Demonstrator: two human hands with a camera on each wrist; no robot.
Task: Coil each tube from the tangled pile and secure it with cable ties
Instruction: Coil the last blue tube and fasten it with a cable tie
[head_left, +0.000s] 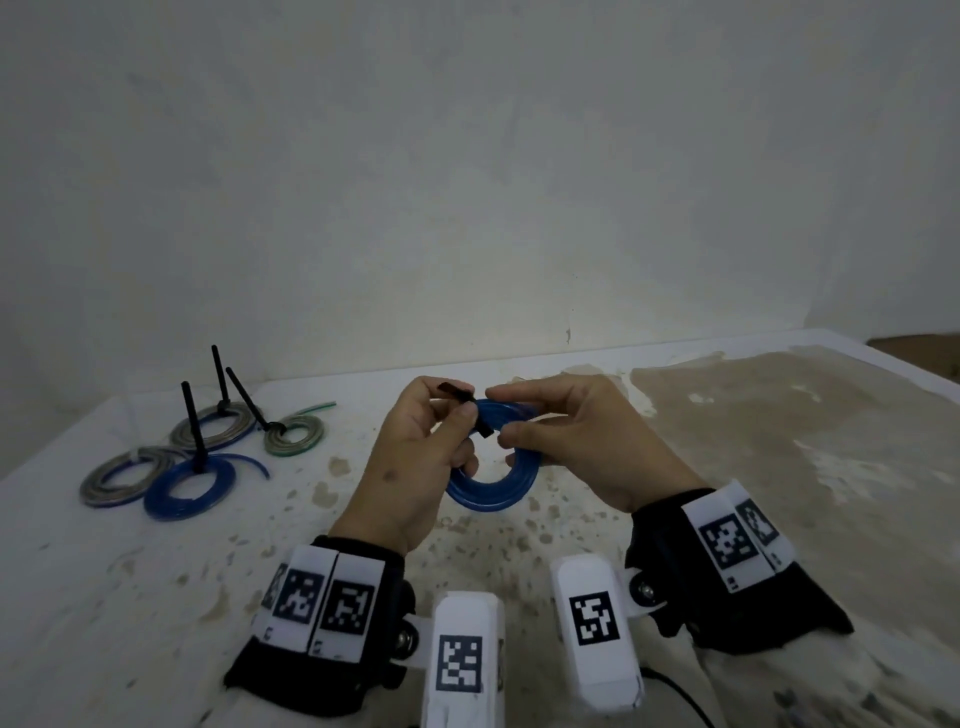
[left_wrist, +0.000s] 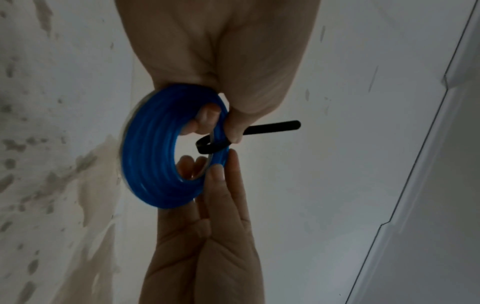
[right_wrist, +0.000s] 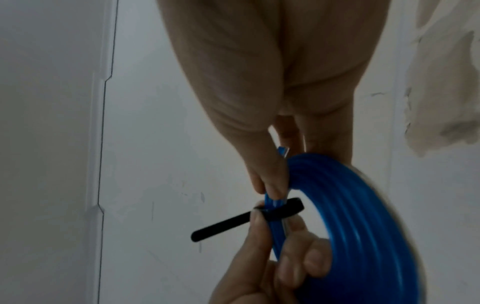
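Progress: four tied coils (head_left: 197, 447) lie left of left hand (head_left: 415, 457) | blue coil (head_left: 488, 491) pinched by both hands | right hand (head_left: 576, 441) steadying | cable tie (left_wrist: 215, 147) looped, left-pinched, seemingly untightened | no pile visible

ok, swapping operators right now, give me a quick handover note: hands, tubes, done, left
Left hand: pinches the black cable tie looped round the blue coil.
Right hand: grips the same coil, held above the table.
Done: four tied coils lie far left, tie tails sticking up.
Left: close and tighten this tie, then set the coil down. No loose tubes in view.
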